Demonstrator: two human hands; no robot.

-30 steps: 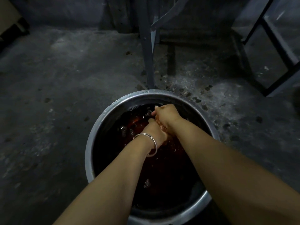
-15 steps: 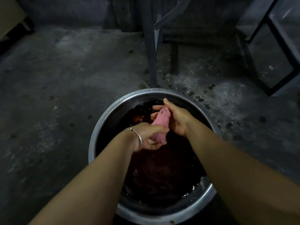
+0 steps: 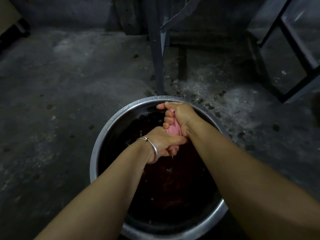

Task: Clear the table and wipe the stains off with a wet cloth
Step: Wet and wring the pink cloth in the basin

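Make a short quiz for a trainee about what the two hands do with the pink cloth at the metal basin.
1. True or false: the pink cloth lies flat on the floor.
2. Which wrist wears the silver bangle: A left, B right?
3. Fill in: both hands hold the cloth above the dark water in the metal ____.

Key:
1. False; the left hand and right hand grip it bunched, over the basin.
2. A.
3. basin.
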